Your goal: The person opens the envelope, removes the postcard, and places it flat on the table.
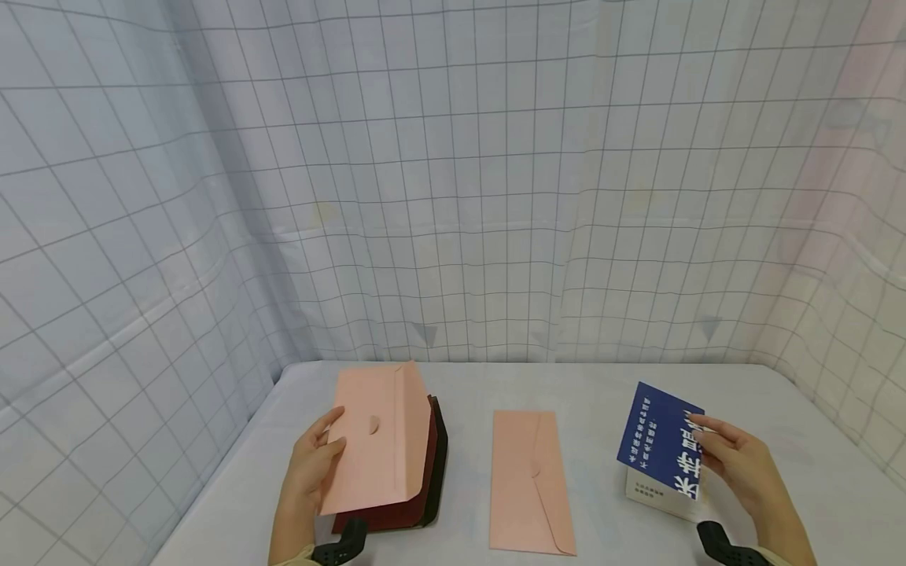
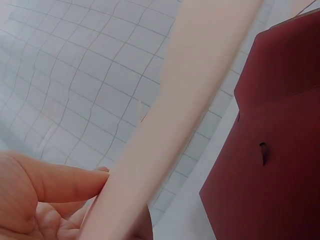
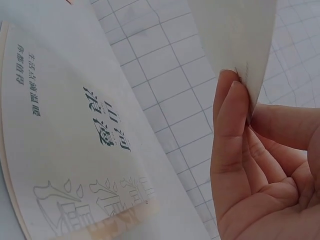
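My left hand [image 1: 311,460] pinches a pink envelope [image 1: 368,472] by its left edge, thumb on the near face. Its flap [image 1: 416,428] stands folded out on the right, and a small slit shows in the face. Below it lie a dark red envelope [image 2: 280,170] and a blackish one [image 1: 440,456], partly covered. On the right side, my right hand [image 1: 743,464] pinches a blue card [image 1: 654,440] with white lettering between thumb and fingers. The card's pale back [image 3: 235,35] faces the right wrist camera. Underneath is a white printed card [image 3: 65,135], seemingly topping a small stack.
A second pink envelope [image 1: 524,487] lies flat on the white tabletop [image 1: 594,393] between the hands, its flap folded over. White cloth with a grid pattern [image 1: 495,196] hangs behind the table and along both sides.
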Tool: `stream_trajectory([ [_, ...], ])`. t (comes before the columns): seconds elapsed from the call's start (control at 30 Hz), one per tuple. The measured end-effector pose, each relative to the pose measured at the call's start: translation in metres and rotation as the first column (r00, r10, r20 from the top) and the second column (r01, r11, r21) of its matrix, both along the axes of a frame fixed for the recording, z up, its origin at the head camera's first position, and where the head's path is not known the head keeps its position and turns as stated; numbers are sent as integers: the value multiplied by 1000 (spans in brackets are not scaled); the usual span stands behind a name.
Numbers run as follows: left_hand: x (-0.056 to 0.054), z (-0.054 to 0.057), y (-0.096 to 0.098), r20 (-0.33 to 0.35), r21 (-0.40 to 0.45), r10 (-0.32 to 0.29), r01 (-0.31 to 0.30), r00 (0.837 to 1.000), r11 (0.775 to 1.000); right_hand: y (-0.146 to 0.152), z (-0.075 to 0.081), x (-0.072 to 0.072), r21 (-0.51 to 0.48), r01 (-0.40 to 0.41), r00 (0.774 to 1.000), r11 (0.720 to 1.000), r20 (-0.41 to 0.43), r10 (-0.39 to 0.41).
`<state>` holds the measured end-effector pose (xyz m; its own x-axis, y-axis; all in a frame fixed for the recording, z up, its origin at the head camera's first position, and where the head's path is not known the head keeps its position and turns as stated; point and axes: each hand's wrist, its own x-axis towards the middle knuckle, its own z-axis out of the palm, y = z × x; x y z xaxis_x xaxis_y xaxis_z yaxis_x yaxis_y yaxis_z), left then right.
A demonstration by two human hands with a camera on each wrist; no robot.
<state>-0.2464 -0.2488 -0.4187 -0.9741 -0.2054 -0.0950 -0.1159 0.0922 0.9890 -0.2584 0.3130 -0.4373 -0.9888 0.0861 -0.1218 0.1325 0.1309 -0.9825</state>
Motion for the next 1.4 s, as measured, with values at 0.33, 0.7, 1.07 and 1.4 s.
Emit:
stream_trajectory([
  [0.33, 1, -4, -3, 17, 3, -5, 5, 1000, 1000, 11, -7, 0, 19, -7, 998, 1000, 61, 6],
  [0.7, -1, -12, -7, 31, -44, 9, -7, 999, 999, 16, -11, 0, 43, -11, 996, 999, 92, 7],
  [1.07, -5, -16, -6, 39, -93, 5, -2, 999, 996, 19, -15, 1, 59, -3, 993, 998, 120, -4],
  [1.4, -5, -19, -5, 39, -77, 13, -10, 999, 997, 19, -17, -2, 135, 7, 992, 991, 125, -24],
])
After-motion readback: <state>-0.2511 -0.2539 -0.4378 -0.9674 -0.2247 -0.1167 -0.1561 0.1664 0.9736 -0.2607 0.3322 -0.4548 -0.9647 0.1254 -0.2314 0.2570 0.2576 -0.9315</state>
